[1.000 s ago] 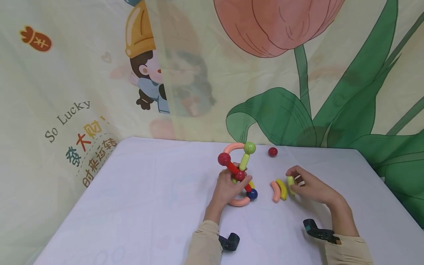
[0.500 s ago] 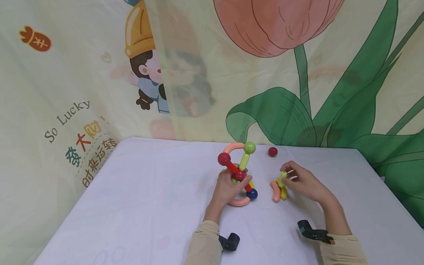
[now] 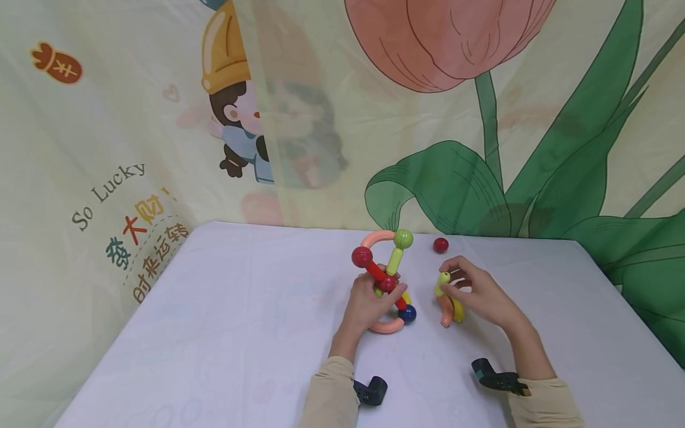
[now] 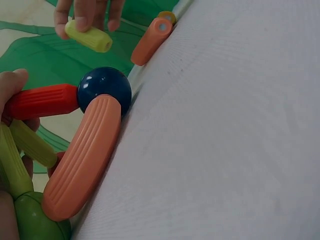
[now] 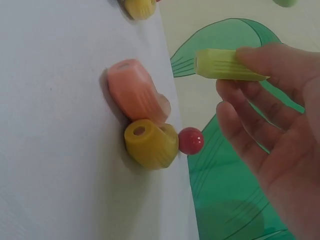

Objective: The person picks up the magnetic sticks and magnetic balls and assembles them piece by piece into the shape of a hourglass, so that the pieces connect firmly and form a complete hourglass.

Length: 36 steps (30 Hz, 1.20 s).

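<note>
Now your right hand (image 3: 478, 293) pinches the lime rod (image 3: 442, 283) at its upper end, off the table; long axis steeply tilted, lower end pointing down-left toward your left hand (image 3: 370, 304). Rod hangs between both hands, just above two curved pieces (image 3: 449, 309). Left hand grips the toy structure (image 3: 383, 267).

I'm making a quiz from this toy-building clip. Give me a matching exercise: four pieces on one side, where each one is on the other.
Things:
1. light green rod
2. loose red ball
3. curved yellow piece
4. blue ball

Places:
A. alone on the table, near the backdrop
B. pinched in the right hand
C. joined into the structure that the left hand holds
D. lying beside a curved pink piece

Pairs: 1-B, 2-A, 3-D, 4-C
</note>
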Tool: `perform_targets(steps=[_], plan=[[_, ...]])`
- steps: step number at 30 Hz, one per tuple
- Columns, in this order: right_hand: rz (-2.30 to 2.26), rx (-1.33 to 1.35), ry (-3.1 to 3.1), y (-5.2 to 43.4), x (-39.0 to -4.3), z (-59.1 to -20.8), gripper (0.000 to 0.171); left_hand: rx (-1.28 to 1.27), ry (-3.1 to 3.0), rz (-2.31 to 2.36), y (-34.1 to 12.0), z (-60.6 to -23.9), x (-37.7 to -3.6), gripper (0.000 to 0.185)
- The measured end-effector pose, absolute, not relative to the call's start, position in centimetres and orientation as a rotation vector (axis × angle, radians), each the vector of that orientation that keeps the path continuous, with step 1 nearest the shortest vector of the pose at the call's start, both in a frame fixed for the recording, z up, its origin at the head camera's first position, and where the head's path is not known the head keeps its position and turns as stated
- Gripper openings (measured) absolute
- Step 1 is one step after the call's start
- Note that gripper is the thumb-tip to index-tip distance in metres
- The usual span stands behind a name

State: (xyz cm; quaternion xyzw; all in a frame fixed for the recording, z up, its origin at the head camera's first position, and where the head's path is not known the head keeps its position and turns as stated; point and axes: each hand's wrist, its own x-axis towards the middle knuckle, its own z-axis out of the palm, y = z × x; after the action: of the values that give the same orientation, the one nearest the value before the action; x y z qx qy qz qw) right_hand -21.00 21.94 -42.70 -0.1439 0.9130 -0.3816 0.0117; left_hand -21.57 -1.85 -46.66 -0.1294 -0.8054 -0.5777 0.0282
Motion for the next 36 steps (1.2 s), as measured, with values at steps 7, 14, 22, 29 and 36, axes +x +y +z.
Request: perform_targets(steps=[7,14,22,29,36], plan=[[-1.242,-0.471,2.850,21.2,-21.0,-42.7,0.037,-0.390,-2.490,-1.783,-1.8,-46.7,-21.7,0.029],[-1.323,-0.521,2.875,20.6,-21.0,-42.5,0.036,-0.492,-2.461,-1.767,-1.9,-46.6,-21.6,0.028],[-1.396,-0.567,2.921,19.7,-20.7,-42.1,0.034,-0.666,-2.398,-1.874,-3.1,-46.3,-21.8,0.034],[-1.504,-0.638,2.938,18.6,-20.3,-41.8,0.033,-0.667,-2.520,-1.940,-4.5,-45.4,-21.7,0.038],[-1.567,-0.724,2.928,17.7,-20.1,-41.6,0.032,-0.655,-2.612,-1.870,-5.6,-44.6,-21.7,0.040]])
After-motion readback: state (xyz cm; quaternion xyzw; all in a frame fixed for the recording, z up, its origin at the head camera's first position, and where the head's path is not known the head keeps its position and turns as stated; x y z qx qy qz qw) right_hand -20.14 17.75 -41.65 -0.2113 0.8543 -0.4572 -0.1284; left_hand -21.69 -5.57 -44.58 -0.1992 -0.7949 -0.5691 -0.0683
